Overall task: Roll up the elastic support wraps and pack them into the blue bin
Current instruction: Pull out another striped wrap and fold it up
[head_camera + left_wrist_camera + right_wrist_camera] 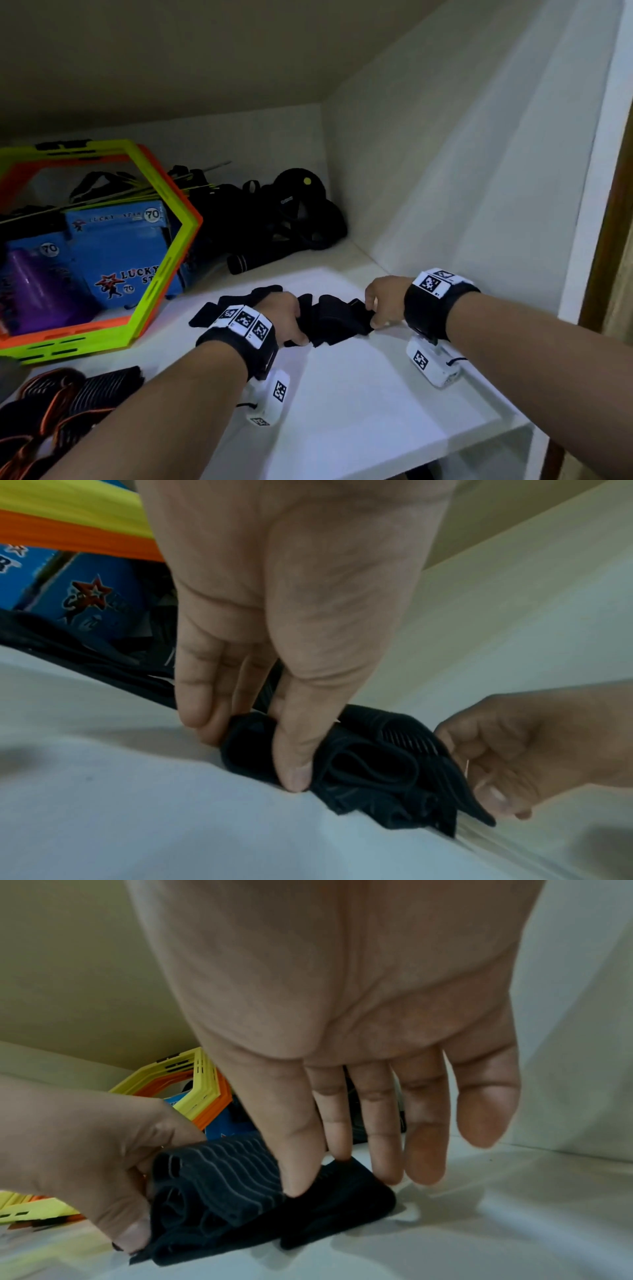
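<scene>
A black ribbed elastic wrap [334,320] lies partly rolled on the white shelf [359,394], between my two hands. My left hand [298,323] grips its rolled left end, thumb [294,772] on the near side and fingers [195,712] on the far side. My right hand [373,313] pinches the wrap's right edge between thumb [294,1172] and index finger, with the other fingers held straight. The coil's open end [373,769] shows in the left wrist view. Its loose tail [219,308] trails left behind my left wrist. No blue bin is clearly in view.
More wraps with orange and white stripes [58,404] lie at the lower left. Green and orange hexagon rings [164,260] lean over blue Lucky Star boxes [120,253]. Black gear [294,212] fills the back corner. The cabinet wall [462,171] stands close on the right.
</scene>
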A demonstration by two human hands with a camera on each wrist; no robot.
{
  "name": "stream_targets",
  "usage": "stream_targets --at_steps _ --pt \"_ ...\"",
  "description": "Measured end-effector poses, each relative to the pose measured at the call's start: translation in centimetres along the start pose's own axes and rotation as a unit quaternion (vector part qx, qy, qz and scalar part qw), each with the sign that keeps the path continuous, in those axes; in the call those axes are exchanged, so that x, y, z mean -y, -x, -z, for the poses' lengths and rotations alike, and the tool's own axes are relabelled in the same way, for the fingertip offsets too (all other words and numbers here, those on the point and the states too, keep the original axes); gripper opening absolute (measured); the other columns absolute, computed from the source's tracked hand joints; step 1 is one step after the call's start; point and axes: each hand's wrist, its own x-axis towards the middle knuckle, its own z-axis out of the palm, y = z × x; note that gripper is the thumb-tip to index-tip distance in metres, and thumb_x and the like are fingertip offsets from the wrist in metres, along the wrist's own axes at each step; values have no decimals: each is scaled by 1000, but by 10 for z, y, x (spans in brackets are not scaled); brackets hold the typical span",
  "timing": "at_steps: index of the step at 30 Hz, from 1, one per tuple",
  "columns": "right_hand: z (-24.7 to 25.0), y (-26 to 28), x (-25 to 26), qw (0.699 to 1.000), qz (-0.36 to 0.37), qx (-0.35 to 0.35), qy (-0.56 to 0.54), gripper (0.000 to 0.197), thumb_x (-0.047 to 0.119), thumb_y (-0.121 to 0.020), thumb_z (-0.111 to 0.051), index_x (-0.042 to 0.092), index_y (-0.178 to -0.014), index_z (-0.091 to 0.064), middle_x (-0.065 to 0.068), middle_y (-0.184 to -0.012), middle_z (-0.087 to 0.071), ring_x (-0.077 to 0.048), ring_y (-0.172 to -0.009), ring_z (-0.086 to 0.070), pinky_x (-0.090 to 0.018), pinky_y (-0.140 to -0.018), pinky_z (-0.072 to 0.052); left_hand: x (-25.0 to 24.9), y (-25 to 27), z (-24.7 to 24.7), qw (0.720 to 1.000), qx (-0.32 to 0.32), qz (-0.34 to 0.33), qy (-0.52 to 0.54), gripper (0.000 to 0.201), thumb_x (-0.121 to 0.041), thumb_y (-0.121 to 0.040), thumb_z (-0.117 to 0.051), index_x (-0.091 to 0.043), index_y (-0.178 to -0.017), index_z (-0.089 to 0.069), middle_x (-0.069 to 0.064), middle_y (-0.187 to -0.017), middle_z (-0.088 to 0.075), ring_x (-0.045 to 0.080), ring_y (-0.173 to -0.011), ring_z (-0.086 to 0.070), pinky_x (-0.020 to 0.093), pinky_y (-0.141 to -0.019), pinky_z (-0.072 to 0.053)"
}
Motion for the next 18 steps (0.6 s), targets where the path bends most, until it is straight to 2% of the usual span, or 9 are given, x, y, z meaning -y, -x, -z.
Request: stream_targets --at_steps 2,5,6,8,10,12,13,15,18 --pt "3 -2 1 1000 5 3 -5 44 26 -82 -74 4 -119 -67 -16 -120 -69 -30 -104 -67 -21 -54 -35 0 -4 -1 1000 -1 2 1 26 -31 -66 -80 -11 -82 -74 5 -82 -72 22 -80 -69 30 -69 -56" --pt "11 -4 7 1000 14 -13 -14 42 26 -84 -72 3 -119 -67 -17 -122 -68 -31 -108 -66 -26 -63 -41 4 -9 3 999 -30 -1 14 17 -23 -82 -70 -10 -91 -76 5 -96 -73 22 -92 -70 34 -85 -58" --pt "13 -5 10 999 18 -24 -20 41 27 -84 -71 4 -117 -68 -16 -121 -68 -31 -110 -65 -27 -69 -44 5 -9 6 998 -51 -3 26 16 -22 -85 -67 -11 -91 -77 5 -95 -74 22 -93 -70 34 -85 -58" --pt "20 -7 16 997 32 -53 -42 36 28 -84 -72 8 -114 -69 -11 -117 -69 -29 -107 -65 -30 -81 -51 4 -6 16 990 -104 -11 90 16 -22 -89 -64 -12 -87 -76 6 -87 -75 22 -83 -72 32 -77 -59" --pt "26 -10 22 991 56 -90 -86 31 29 -83 -73 16 -111 -67 -2 -111 -67 -23 -104 -64 -32 -89 -52 0 -2 27 963 -146 -20 225 16 -22 -92 -65 -11 -83 -74 11 -73 -75 24 -69 -74 36 -72 -63" --pt "30 -14 26 978 82 -131 -140 30 33 -81 -75 23 -105 -61 0 -111 -62 -21 -103 -60 -34 -92 -51 -4 1 36 922 -157 -36 351 15 -21 -93 -67 -10 -85 -71 15 -70 -74 28 -66 -74 42 -74 -64" --pt "31 -17 28 969 93 -154 -168 30 35 -79 -75 26 -101 -57 0 -109 -60 -21 -100 -60 -35 -91 -51 -7 4 42 905 -150 -51 395 14 -19 -94 -67 -8 -87 -70 18 -71 -74 30 -67 -73 43 -76 -63" --pt "33 -19 32 946 117 -187 -237 31 31 -76 -77 29 -92 -52 2 -97 -58 -20 -89 -59 -36 -82 -52 -16 11 52 880 -131 -85 448 12 -13 -97 -62 -6 -90 -68 19 -70 -72 29 -67 -70 40 -73 -62" --pt "34 -19 35 903 152 -192 -353 31 13 -75 -77 29 -82 -52 0 -86 -59 -19 -81 -58 -38 -78 -50 -26 17 60 856 -131 -116 487 14 -7 -104 -49 -6 -96 -61 12 -72 -65 21 -61 -66 27 -60 -58"
